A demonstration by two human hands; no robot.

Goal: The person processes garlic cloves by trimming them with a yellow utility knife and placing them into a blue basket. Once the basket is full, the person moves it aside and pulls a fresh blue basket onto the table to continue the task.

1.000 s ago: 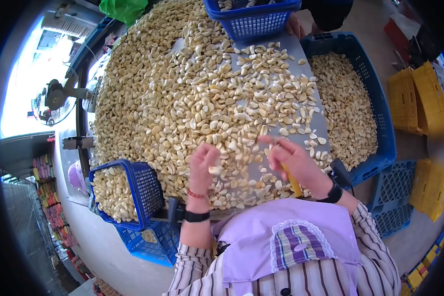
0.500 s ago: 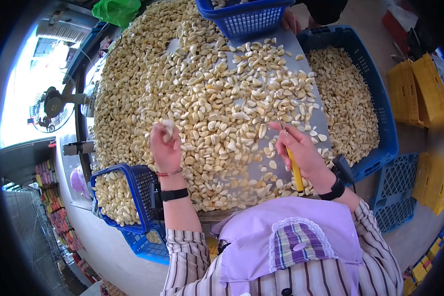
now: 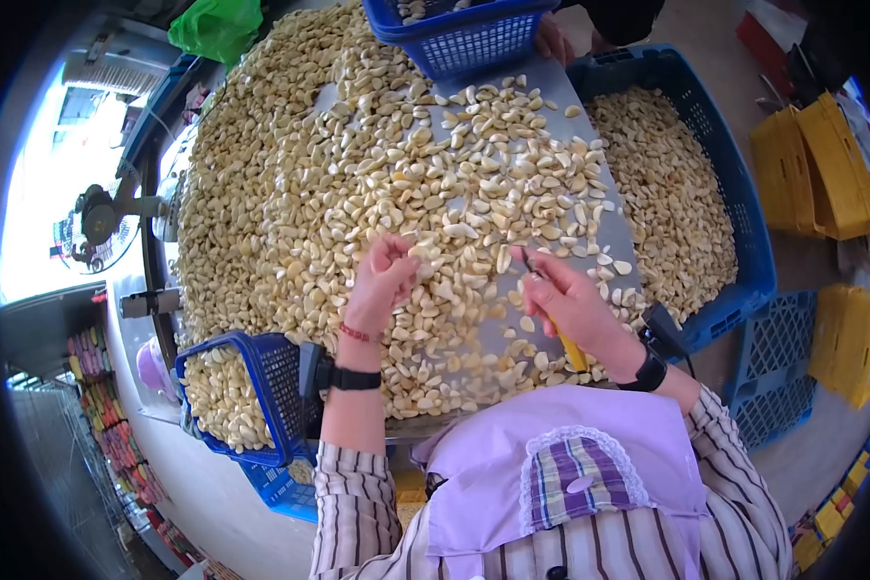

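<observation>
Peeled garlic cloves cover the metal table, densely on the left and loosely in front of me. Just above the cloves near the middle is my left hand, closed with fingertips pinched together. What lies in the pinch blends with the cloves behind. On the right, my right hand is wrapped around a small knife with a yellow handle. Its short tip sticks out by the index finger, pointing up and left. A gap over loose cloves separates the two hands.
A blue basket of cloves stands at left by my forearm. A large blue crate of cloves is at right. Another blue basket sits at the far edge, beside another person's hand. A fan stands at left.
My left hand has moved right, towards my right hand; the pale clove visible in its fingers before cannot be made out now. My right hand keeps the knife, shifted slightly left with the view.
</observation>
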